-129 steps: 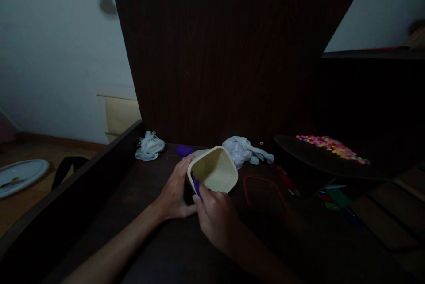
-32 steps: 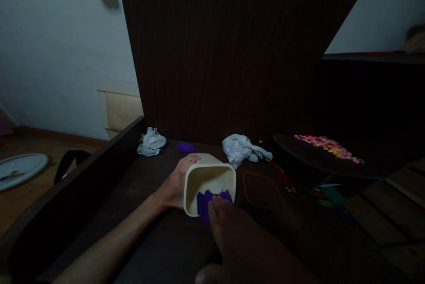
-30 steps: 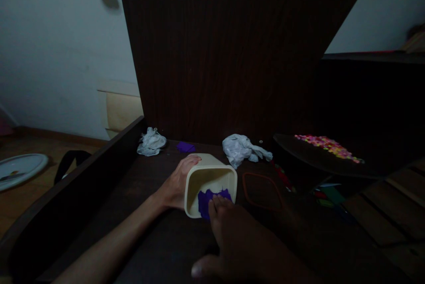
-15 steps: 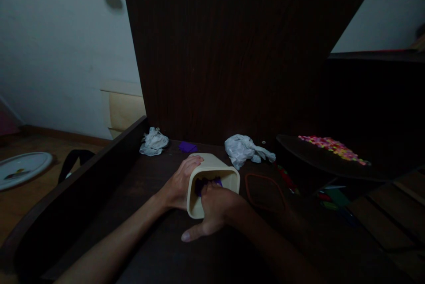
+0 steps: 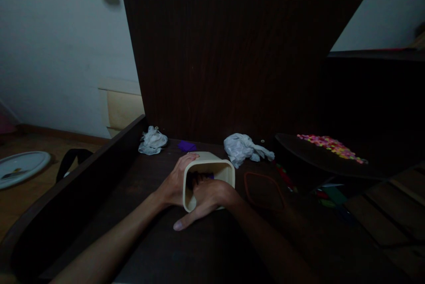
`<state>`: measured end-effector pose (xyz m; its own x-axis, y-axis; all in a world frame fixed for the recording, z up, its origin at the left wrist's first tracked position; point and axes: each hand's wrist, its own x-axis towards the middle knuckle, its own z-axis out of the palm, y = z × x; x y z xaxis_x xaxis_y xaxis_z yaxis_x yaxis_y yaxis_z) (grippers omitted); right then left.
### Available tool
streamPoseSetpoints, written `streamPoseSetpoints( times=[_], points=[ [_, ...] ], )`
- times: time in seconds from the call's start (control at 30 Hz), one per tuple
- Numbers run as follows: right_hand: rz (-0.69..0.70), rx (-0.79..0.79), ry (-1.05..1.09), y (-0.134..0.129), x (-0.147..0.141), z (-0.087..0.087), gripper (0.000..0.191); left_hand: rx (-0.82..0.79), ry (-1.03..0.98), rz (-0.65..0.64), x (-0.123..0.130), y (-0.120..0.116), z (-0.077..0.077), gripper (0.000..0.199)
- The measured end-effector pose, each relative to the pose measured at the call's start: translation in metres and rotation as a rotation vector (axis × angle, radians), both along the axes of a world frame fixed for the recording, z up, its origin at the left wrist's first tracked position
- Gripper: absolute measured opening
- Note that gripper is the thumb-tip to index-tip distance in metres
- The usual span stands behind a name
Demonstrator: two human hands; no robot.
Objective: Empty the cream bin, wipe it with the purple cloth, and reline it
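Note:
A cream plastic container (image 5: 207, 157) lies tipped on the dark wooden surface, its open mouth facing me. My left hand (image 5: 172, 184) is wrapped round the container's left side, fingers over the top edge. Inside the mouth is my right hand (image 5: 212, 193), fingers stretched inward and thumb sticking out below the rim. Its fingertips reach dark and purple material (image 5: 209, 175) deep in the container; shadow hides what this is. On the right lies a lid with a reddish-brown rim (image 5: 246, 186). Behind the container sits a folded purple piece (image 5: 186, 146).
Crumpled whitish plastic bags lie at the back, one on the left (image 5: 152, 141) and one on the right (image 5: 239, 149). Colourful small pieces (image 5: 334, 146) rest on a dark raised shelf (image 5: 308, 155). A wooden side board (image 5: 83, 178) borders the left. A tall dark panel (image 5: 226, 63) stands behind.
The container and both hands have shifted slightly left and up in the view. My right hand appears a little deeper inside the container.

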<state>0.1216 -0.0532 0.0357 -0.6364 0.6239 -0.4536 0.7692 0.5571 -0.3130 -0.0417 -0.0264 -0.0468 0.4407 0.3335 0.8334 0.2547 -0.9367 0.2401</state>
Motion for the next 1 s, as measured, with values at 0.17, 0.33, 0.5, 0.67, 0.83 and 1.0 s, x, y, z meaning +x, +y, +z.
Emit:
streamPoseSetpoints(
  times=[0.17,0.33,0.5,0.67,0.83,1.0],
  points=[
    [0.046,-0.056,0.110,-0.004,-0.003,0.002,0.108,0.000,-0.016,0.005,-0.002,0.001,-0.002,0.120],
    [0.060,-0.018,0.285,-0.017,0.000,0.009,0.100,-0.017,0.011,0.038,-0.004,-0.001,0.000,0.120],
    [-0.028,-0.056,0.328,-0.041,0.014,0.025,0.096,-0.033,0.024,0.051,-0.006,-0.004,0.003,0.123],
    [0.076,0.083,0.426,-0.066,0.033,0.021,0.059,-0.061,0.039,0.048,-0.007,-0.002,0.000,0.123],
    [0.017,0.386,0.407,-0.079,0.026,0.012,0.039,-0.055,0.019,-0.008,-0.008,0.001,-0.002,0.125],
    [-0.298,0.411,0.104,-0.078,0.005,0.016,0.034,-0.083,0.026,0.006,-0.010,0.001,-0.003,0.133]
  ],
)
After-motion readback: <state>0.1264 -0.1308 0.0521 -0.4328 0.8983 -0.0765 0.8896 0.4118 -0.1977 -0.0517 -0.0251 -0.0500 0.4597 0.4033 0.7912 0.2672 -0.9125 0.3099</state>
